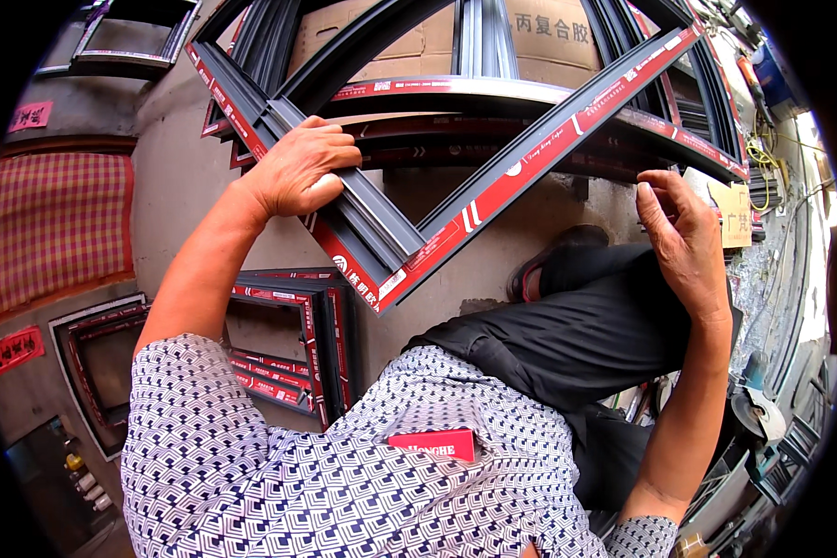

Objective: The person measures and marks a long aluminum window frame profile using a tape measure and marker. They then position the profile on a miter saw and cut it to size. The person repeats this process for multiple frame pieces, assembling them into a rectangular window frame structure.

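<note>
One grey frame point(493, 167): aslant over other frames point(493, 90), near corner toward the person; it appears to overhang, so steadying that corner seems wise. Red film point(493, 191) along it bears white logos and lettering.
Cardboard box point(381, 56): behind the frame, printed with large dark characters.
Grey strip point(377, 209): on the inner edge of the frame's left side; probably best kept parallel and pressed evenly, sparing the film.
Left hand point(307, 167): fingers curled closed over the strip, thumb bent against it.
Right hand point(684, 228): raised beside the frame, loosely half-curled, nothing visible in its grasp.
Card piece point(737, 214): yellowish, next to the right hand, with dark characters.
Red packet point(437, 443): tucked in the patterned shirt point(344, 484), its white capitals partly hidden.
</note>
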Demonstrator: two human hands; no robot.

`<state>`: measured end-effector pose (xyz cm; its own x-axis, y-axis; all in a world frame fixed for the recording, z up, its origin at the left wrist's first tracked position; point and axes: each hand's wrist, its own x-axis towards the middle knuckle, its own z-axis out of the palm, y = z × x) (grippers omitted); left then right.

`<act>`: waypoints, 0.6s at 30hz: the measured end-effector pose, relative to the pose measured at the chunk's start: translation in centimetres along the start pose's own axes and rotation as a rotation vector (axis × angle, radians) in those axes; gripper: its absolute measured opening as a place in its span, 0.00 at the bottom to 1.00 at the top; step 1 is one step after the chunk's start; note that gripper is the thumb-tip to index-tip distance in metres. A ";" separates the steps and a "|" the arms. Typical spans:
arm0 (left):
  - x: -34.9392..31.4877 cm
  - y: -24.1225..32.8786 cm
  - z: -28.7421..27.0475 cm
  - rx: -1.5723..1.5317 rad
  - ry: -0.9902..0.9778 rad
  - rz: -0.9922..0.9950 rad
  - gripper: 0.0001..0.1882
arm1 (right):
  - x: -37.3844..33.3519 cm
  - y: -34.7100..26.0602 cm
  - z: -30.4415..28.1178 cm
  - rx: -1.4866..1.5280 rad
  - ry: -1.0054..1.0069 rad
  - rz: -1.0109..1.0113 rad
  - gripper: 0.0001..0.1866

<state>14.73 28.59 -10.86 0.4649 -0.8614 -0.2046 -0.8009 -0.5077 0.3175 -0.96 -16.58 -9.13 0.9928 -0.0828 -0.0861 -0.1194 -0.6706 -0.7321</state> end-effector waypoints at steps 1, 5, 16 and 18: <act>-0.2 -0.1 0.1 0.012 0.000 0.003 0.23 | 0.0 0.0 0.0 0.001 0.003 0.002 0.17; -0.1 0.0 0.4 0.020 0.024 -0.004 0.23 | -0.1 -0.1 0.1 -0.007 0.011 -0.001 0.16; -0.5 1.9 0.3 -0.005 0.166 0.065 0.29 | 0.2 -0.2 0.4 -0.038 -0.020 -0.011 0.16; -0.2 2.9 0.8 -0.033 0.151 0.066 0.26 | 0.2 -0.1 0.5 -0.047 -0.020 -0.015 0.16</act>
<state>12.05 27.28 -10.65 0.4653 -0.8841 -0.0421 -0.8197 -0.4484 0.3564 -0.71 -16.13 -9.40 0.9944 -0.0579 -0.0888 -0.1037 -0.7058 -0.7008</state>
